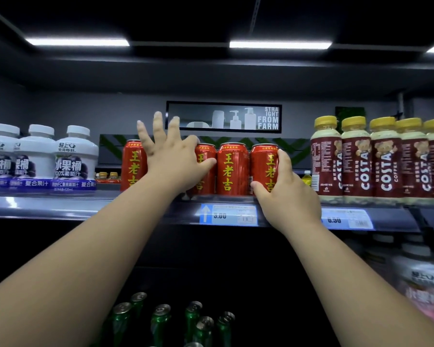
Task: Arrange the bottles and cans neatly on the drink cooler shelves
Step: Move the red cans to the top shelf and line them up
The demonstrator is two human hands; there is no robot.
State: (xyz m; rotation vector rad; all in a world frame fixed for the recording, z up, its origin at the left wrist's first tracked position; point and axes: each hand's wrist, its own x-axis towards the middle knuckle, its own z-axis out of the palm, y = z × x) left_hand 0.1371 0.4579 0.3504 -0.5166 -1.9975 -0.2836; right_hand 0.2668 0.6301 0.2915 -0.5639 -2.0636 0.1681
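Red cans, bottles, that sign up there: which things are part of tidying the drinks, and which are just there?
Part of the job: red cans; last red can, gripped by the right hand; left hand, spread open at the cans; white bottles; coffee bottles; green cans below; shelf.
Just there: sign; price tags; ceiling lights.
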